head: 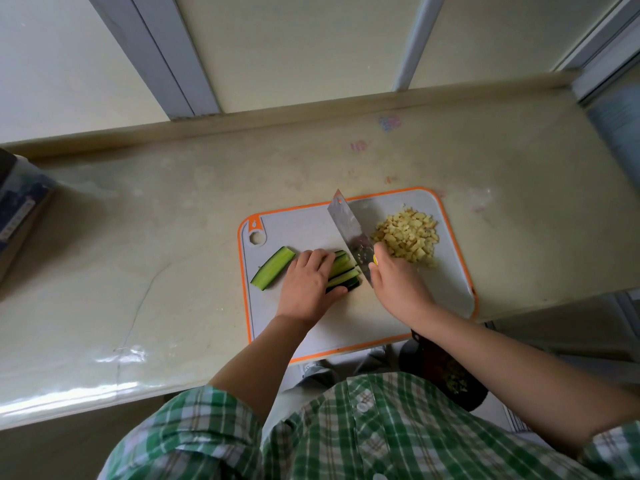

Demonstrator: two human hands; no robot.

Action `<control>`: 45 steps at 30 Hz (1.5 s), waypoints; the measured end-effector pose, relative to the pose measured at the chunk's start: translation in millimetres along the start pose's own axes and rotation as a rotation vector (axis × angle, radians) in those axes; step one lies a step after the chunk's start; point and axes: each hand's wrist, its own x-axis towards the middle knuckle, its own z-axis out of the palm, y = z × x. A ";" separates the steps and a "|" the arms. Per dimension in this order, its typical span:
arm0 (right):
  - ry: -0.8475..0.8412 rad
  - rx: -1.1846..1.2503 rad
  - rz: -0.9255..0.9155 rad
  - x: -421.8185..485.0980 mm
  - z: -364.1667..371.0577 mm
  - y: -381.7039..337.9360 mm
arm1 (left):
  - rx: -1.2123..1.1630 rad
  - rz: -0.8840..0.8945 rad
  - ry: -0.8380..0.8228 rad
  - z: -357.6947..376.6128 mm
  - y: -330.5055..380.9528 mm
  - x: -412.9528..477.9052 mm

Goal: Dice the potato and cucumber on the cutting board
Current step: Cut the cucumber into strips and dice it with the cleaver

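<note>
Far right on the cutting board (346, 327), diced potato (407, 239) crowds your right hand (398, 285) gripping the cleaver (348, 230); left hand (306, 282) clamps cucumber strips (343, 270); near edge open.

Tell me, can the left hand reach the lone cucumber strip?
Probably yes: the lone cucumber strip lies right beside the left hand, nothing between them, though that hand holds other strips.

Single head-worn view, steeply down.
Looking forward and down from above the chest, wide-angle, near enough to take in both forearms; board (304, 230) under the fingers (313, 259), counter (156, 254) to either side, wall (311, 46) beyond, shirt (346, 427) behind, nearest the lens.
</note>
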 end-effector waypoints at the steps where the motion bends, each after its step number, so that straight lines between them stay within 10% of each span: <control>1: -0.009 0.002 -0.013 -0.4 -4.1 -0.4 | 0.001 -0.001 -0.001 -0.1 0.3 0.0; 45: -0.087 -0.024 0.053 -16.7 20.3 -11.1 | -0.007 -0.038 -0.004 -1.8 0.0 -7.8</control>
